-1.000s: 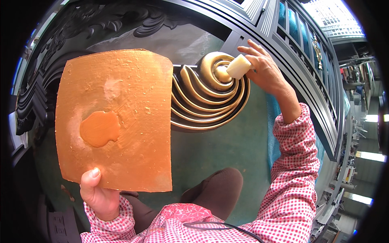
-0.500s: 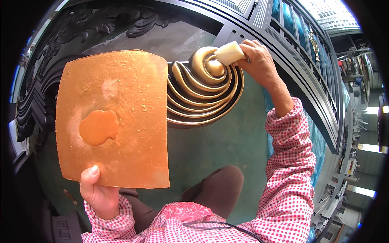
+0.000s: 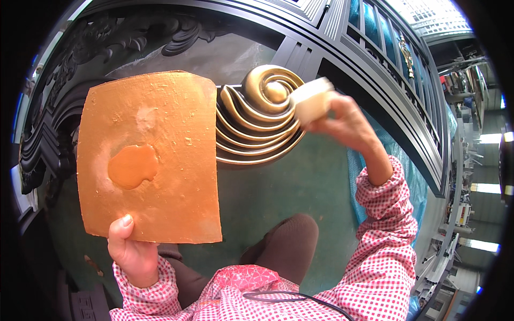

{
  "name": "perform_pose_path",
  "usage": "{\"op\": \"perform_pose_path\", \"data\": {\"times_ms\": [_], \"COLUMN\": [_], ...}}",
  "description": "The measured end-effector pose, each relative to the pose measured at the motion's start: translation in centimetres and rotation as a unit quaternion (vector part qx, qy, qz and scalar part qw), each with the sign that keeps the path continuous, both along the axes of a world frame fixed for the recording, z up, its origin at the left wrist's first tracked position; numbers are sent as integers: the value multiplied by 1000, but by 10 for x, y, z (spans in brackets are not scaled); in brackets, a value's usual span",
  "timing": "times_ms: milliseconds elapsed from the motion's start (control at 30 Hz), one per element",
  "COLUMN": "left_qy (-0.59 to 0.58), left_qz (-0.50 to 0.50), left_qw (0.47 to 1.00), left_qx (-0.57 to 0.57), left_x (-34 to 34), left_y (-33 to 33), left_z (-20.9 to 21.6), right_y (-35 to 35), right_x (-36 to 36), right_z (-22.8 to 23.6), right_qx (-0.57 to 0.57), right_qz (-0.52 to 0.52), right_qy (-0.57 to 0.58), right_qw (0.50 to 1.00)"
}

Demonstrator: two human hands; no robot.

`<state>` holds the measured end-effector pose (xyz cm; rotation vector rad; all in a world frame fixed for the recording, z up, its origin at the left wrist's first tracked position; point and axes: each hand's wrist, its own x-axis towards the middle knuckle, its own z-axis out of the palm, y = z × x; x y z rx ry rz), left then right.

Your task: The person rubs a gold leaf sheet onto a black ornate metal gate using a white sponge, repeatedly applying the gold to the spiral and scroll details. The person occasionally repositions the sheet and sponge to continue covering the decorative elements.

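Observation:
My left hand point(image 3: 132, 250) grips the lower edge of a flat, gold-coated board point(image 3: 176, 208), thumb on top. Near the board's middle lies a wet orange-gold puddle of paint point(image 3: 133, 167). My right hand point(image 3: 345, 122) is closed around a cream sponge block point(image 3: 311, 101), both smeared by motion. The sponge is at the right side of a carved scroll ornament point(image 3: 262, 120); whether it touches cannot be told. This ornament has a raised spiral and curved ridges, gold on the crests and dark in the grooves. The board hides its left end.
Behind the ornament runs a dark panelled frame point(image 3: 305, 56) with blue-filled bars at right. Black carved scrollwork point(image 3: 51, 125) stands at left. Blue plastic sheeting point(image 3: 393, 144) hangs beside my right arm. My knee point(image 3: 289, 241) is below, above a green floor point(image 3: 257, 192).
My right hand and the sponge have moved down from the top of the spiral to the ornament's right side. My left hand still holds the board in nearly the same place.

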<state>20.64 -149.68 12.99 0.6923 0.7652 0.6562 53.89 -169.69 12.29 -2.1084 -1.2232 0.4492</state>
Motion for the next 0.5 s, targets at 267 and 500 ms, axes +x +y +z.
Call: {"op": "perform_pose_path", "data": {"times_ms": [267,500], "left_qy": [-52,-57], "left_qz": [-72,-81], "left_qw": [996,995], "left_qx": [0,7], "left_x": [-4,-8], "left_y": [2,5], "left_z": [-2,-3], "right_y": [46,73], "right_x": [59,59], "right_z": [-10,-25], "right_qx": [106,3], "right_qz": [7,98], "right_qy": [-213,-344], "right_qw": [971,934]}}
